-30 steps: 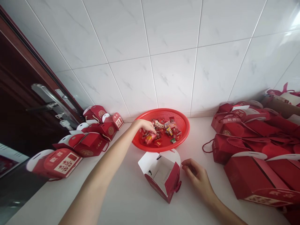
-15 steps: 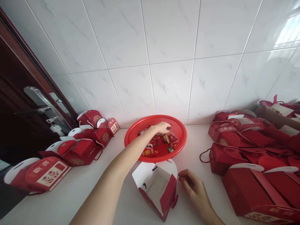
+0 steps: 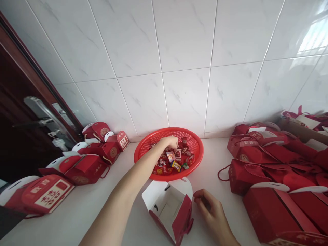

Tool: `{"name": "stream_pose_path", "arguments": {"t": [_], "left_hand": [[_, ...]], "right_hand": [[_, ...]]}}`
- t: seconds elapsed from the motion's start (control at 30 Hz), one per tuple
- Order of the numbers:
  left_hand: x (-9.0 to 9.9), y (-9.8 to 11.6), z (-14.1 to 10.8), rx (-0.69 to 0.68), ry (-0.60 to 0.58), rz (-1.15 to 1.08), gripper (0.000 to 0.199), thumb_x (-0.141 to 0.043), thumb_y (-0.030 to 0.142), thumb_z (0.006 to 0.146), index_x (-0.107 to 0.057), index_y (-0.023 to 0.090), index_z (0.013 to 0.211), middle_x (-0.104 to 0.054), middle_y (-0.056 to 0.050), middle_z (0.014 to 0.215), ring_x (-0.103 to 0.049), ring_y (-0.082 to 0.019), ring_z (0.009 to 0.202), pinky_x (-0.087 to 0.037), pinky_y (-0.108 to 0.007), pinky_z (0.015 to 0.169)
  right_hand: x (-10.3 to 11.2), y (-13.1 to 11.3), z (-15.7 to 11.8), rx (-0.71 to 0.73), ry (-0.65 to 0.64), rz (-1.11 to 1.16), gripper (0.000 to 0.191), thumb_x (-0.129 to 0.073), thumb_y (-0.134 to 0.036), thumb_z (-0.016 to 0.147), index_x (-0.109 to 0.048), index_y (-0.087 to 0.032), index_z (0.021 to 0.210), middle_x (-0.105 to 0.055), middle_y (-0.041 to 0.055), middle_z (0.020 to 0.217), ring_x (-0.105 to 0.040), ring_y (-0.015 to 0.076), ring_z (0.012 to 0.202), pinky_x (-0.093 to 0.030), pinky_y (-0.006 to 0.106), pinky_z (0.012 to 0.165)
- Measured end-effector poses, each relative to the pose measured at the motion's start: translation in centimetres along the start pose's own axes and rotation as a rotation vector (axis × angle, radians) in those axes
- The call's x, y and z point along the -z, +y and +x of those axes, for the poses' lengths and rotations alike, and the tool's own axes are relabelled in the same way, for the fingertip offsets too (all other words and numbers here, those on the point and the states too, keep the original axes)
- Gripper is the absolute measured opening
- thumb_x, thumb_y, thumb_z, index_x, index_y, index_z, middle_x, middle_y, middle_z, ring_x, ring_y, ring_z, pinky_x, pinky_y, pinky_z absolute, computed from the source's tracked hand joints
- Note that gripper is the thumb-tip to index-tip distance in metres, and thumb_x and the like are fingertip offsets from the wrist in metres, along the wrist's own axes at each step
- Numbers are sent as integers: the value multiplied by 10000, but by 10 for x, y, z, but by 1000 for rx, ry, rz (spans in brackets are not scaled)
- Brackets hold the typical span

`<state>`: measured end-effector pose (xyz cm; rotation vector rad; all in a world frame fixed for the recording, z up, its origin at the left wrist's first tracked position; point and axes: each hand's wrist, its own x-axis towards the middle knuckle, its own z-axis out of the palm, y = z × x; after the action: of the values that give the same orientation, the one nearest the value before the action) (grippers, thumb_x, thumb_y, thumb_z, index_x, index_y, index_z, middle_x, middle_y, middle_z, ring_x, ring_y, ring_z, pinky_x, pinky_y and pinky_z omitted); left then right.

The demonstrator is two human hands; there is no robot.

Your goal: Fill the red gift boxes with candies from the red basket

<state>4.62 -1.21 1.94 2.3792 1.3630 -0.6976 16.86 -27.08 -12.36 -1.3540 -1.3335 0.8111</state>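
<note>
My left hand reaches into a red perforated plastic basket, its fingers curled down among small wrapped candies. Whatever is between those fingertips is hidden. In front of the basket stands an open red gift box with a white inside, its flaps up and its visible floor bare. My right hand rests on the table just right of this box. Its fingers are loosely curled in, close to the round white flap, and nothing shows in them.
Closed red gift boxes line the left side, near a dark door with a metal handle. Many more red boxes crowd the right, beside a cardboard carton. A tiled wall rises behind the white table.
My left hand has moved left within the basket, and the candies lie differently, with more of them showing on the right. My right hand and the open box have hardly moved.
</note>
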Motion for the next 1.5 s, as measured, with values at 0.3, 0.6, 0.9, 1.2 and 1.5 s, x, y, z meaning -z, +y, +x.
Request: {"name": "stream_pose_path", "arguments": {"t": [0.3, 0.6, 0.9, 1.2, 1.5], "left_hand": [[-24, 31, 10, -243, 195, -38, 442, -778, 215, 796, -664, 225, 1223, -637, -90, 1287, -659, -255, 1057, -582, -363, 832], [-26, 26, 18, -200, 172, -129, 396, -862, 211, 544, -768, 190, 929, -738, -85, 974, -685, -238, 772, -524, -259, 578], [-12, 2, -1, -197, 223, -422, 347, -815, 488, 646, -639, 189, 637, -644, 5, 643, -577, -154, 605, -408, -255, 537], [-13, -12, -2, -179, 214, -673, 388, -788, 518, 648, -636, 170, 733, -695, -29, 764, -628, -164, 663, -479, -266, 582], [-15, -18, 3, -197, 133, -553, 244, -792, 260, 547, -647, 183, 727, -671, 19, 733, -655, -185, 749, -470, -242, 606]], "right_hand": [[1, -2, 0, 0, -7, -4, 258, -500, -381, 841, -648, -187, 759, -685, 60, 721, -625, 210, 657, -488, 288, 613], [0, -2, 0, 6, -3, 20, 243, -506, -360, 838, -655, -184, 761, -680, 57, 717, -620, 209, 652, -480, 286, 603], [0, -3, 0, 2, 3, 14, 233, -502, -350, 832, -653, -189, 757, -681, 49, 711, -616, 200, 643, -481, 281, 605], [2, -6, 0, 9, 13, 19, 211, -526, -335, 819, -657, -195, 732, -685, 48, 697, -611, 201, 627, -484, 280, 587], [1, -5, 0, 7, -2, 11, 223, -503, -329, 830, -654, -189, 744, -683, 48, 711, -610, 197, 642, -477, 277, 598]]}}
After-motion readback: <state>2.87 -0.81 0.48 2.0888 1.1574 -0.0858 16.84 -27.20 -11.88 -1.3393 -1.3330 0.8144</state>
